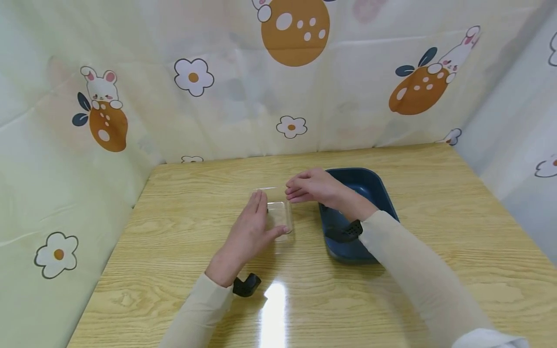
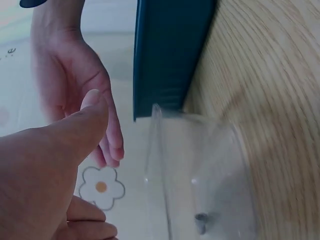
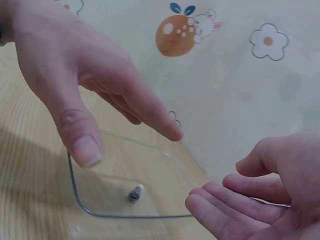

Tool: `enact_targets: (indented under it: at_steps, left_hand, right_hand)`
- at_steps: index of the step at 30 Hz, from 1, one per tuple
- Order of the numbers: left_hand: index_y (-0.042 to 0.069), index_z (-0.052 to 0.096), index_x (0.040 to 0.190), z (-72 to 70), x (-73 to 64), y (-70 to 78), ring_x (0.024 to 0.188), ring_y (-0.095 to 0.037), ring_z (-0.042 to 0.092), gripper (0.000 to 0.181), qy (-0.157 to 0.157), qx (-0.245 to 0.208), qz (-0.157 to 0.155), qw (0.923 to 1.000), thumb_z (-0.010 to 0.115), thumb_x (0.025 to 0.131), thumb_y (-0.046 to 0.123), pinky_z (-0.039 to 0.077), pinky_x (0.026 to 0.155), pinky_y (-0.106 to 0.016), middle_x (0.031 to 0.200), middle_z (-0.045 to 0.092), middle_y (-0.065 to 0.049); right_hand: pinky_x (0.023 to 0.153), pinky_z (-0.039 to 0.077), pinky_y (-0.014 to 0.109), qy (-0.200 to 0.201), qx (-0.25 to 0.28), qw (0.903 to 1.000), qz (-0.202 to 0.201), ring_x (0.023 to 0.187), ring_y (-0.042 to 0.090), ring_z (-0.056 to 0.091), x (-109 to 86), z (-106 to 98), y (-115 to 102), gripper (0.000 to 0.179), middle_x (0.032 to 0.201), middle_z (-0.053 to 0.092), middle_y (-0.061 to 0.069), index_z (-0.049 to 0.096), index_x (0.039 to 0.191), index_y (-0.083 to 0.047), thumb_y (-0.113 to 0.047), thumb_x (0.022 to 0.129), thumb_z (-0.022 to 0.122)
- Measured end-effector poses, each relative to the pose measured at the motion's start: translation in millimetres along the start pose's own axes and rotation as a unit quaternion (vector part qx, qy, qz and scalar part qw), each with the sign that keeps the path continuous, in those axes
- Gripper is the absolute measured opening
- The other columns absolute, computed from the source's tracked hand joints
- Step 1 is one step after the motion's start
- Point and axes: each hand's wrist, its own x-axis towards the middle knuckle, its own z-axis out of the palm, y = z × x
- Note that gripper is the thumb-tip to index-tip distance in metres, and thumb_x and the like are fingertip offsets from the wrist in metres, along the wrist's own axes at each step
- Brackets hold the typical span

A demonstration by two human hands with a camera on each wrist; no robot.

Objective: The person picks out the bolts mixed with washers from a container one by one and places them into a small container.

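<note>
A clear plastic box [image 1: 278, 227] stands on the table, and a small grey metal piece [image 3: 135, 194] lies inside it. My left hand [image 1: 250, 227] hovers over the box's left side, thumb spread away from the fingers and nothing in its grasp. Beyond the box's right rim is my right hand [image 1: 315, 186], palm turned inward, its fingers loosely extended and holding nothing visible. In the right wrist view, both hands appear above the box, apart from each other. Whether the left fingertips touch the rim cannot be told.
A dark blue bin [image 1: 385, 198] sits right of the clear box, partly under my right forearm. The wooden table [image 1: 174, 251] reaches to a patterned curtain [image 1: 235, 111] behind and at both sides. Black bands are worn on both wrists.
</note>
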Motion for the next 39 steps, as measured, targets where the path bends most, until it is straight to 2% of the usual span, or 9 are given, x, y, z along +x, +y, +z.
enact_targets:
  at_steps: [5, 9, 14, 17, 20, 26, 32, 39]
  left_hand:
    - [-0.004, 0.016, 0.156, 0.7, 1.8, 10.2, 0.155, -0.029, 0.013, 0.106, -0.005, -0.012, 0.017, 0.9998, 0.066, 0.087, 0.058, 0.021, 0.125, -0.042, 0.165, 0.014, -0.021]
    - [-0.003, 0.015, 0.157, 2.1, 2.5, 18.3, 0.155, -0.028, 0.013, 0.107, -0.014, -0.012, 0.034, 0.9993, 0.066, 0.087, 0.059, 0.021, 0.125, -0.042, 0.166, 0.013, -0.019]
    - [-0.001, 0.014, 0.158, 4.0, 4.5, 27.4, 0.155, -0.027, 0.01, 0.108, -0.025, -0.003, 0.047, 0.9986, 0.063, 0.087, 0.064, 0.021, 0.125, -0.043, 0.166, 0.011, -0.018]
    - [0.001, 0.012, 0.158, 5.6, 6.4, 32.1, 0.155, -0.026, 0.008, 0.109, -0.033, 0.003, 0.054, 0.998, 0.061, 0.087, 0.067, 0.02, 0.125, -0.043, 0.167, 0.009, -0.015]
    - [0.004, 0.011, 0.159, 7.9, 8.3, 36.1, 0.156, -0.025, 0.005, 0.109, -0.043, 0.012, 0.057, 0.9974, 0.058, 0.087, 0.07, 0.018, 0.126, -0.042, 0.168, 0.007, -0.012]
    - [0.008, 0.01, 0.16, 12.9, 10.0, 44.3, 0.156, -0.024, 0.002, 0.107, -0.051, 0.041, 0.069, 0.9955, 0.053, 0.087, 0.074, 0.014, 0.127, -0.042, 0.168, 0.005, -0.008]
    - [0.009, 0.01, 0.16, 18.8, 11.0, 53.0, 0.156, -0.025, 0.003, 0.109, -0.053, 0.061, 0.084, 0.9932, 0.047, 0.085, 0.079, 0.013, 0.127, -0.045, 0.168, 0.008, -0.009]
    - [0.01, 0.01, 0.16, 28.0, 13.5, 61.2, 0.156, -0.024, 0.003, 0.11, -0.071, 0.068, 0.085, 0.9915, 0.045, 0.084, 0.081, 0.012, 0.127, -0.043, 0.168, 0.008, -0.008]
  right_hand:
    - [0.095, 0.056, 0.039, 0.01, 0.002, 0.9999, -0.004, 0.118, 0.037, 0.064, -8.9, -16.9, 0.9, 0.038, 0.127, 0.062, 0.027, 0.053, 0.131, 0.01, -0.015, 0.104, 0.049]
    - [0.095, 0.056, 0.038, 0.025, 0.012, 0.9996, -0.002, 0.116, 0.036, 0.065, -16.3, -29.9, 3.1, 0.037, 0.121, 0.064, 0.023, 0.053, 0.131, 0.01, -0.015, 0.104, 0.05]
    - [0.093, 0.057, 0.036, 0.041, 0.015, 0.999, 0.001, 0.104, 0.025, 0.071, -21.8, -46.0, 9.1, 0.037, 0.115, 0.065, 0.018, 0.053, 0.131, 0.01, -0.014, 0.103, 0.05]
    - [0.094, 0.057, 0.037, 0.051, 0.011, 0.9986, 0.005, 0.098, 0.019, 0.072, -25.6, -54.5, 13.6, 0.038, 0.117, 0.065, 0.021, 0.052, 0.132, 0.01, -0.015, 0.104, 0.05]
    - [0.098, 0.055, 0.04, 0.055, 0.005, 0.9984, 0.013, 0.097, 0.019, 0.072, -29.1, -61.3, 19.2, 0.04, 0.123, 0.062, 0.026, 0.05, 0.134, 0.012, -0.015, 0.104, 0.048]
    - [0.099, 0.054, 0.04, 0.066, 0.001, 0.9971, 0.036, 0.104, 0.024, 0.072, -33.7, -68.3, 31.5, 0.041, 0.128, 0.06, 0.03, 0.049, 0.135, 0.014, -0.013, 0.104, 0.047]
    - [0.099, 0.054, 0.042, 0.066, -0.017, 0.997, 0.037, 0.103, 0.025, 0.072, -33.7, -71.3, 43.4, 0.043, 0.122, 0.066, 0.026, 0.049, 0.134, 0.016, -0.013, 0.104, 0.047]
    - [0.097, 0.055, 0.039, 0.069, -0.035, 0.9961, 0.043, 0.105, 0.025, 0.071, -32.1, -70.9, 57.1, 0.042, 0.129, 0.06, 0.032, 0.052, 0.133, 0.015, -0.014, 0.104, 0.046]
